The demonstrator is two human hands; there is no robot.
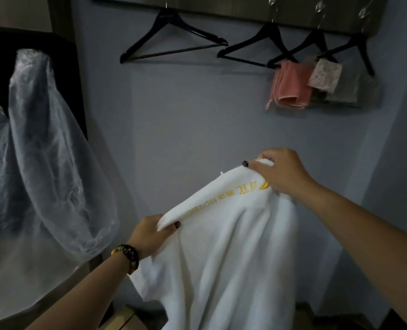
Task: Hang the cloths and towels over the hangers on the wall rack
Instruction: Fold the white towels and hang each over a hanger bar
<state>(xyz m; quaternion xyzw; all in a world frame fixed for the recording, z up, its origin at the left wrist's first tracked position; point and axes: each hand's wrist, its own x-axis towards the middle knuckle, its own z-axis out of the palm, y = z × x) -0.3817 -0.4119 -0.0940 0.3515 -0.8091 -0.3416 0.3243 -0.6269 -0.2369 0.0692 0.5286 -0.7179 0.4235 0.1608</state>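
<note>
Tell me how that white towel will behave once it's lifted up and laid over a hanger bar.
The white towel looks floppy: it sags in folds between the left hand and right hand, so it should drape readily. It seems bulky and fairly heavy, probably tilting the empty hanger if laid off-centre. The thin bar may let it slide off unless both sides hang evenly.

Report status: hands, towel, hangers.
Left hand and right hand each grip the white towel's top edge. Two left hangers bare; pink cloth and others on the right ones. Nothing blocking.
</note>
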